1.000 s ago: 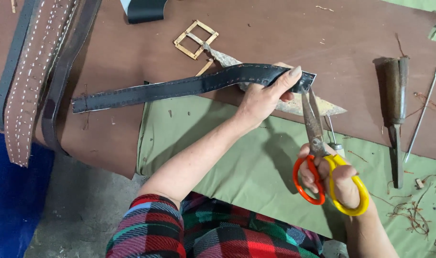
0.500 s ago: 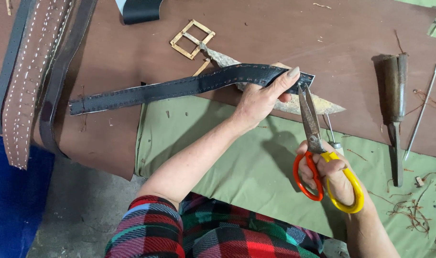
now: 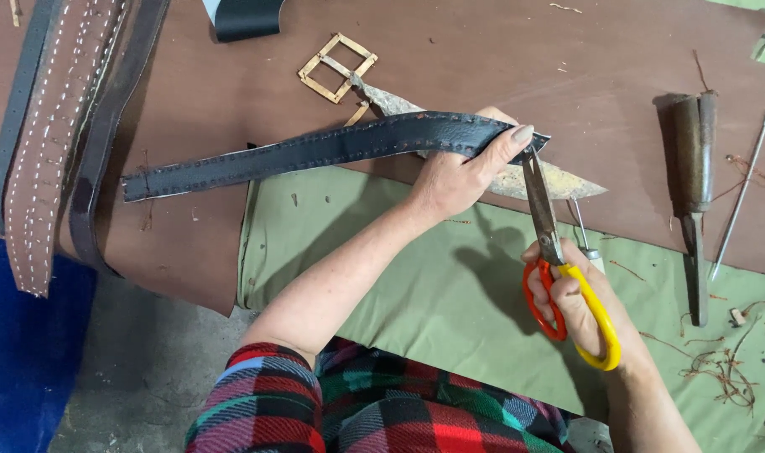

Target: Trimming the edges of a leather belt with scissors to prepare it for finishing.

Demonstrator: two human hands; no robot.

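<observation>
Trimming the dark leather strap (image 3: pixel 332 147) end, mid-table: left hand (image 3: pixel 458 172) pinching it, right hand (image 3: pixel 580 302) fingers looped through scissors (image 3: pixel 559 268). Next, probably closing blades squarely across.

Open green cloth (image 3: pixel 399 252) is left free below the dark strap (image 3: pixel 315 151). Passage rightward is blocked by an awl (image 3: pixel 694 168) and a metal rod (image 3: pixel 739 197); upward, by a brass buckle (image 3: pixel 336 67).
</observation>
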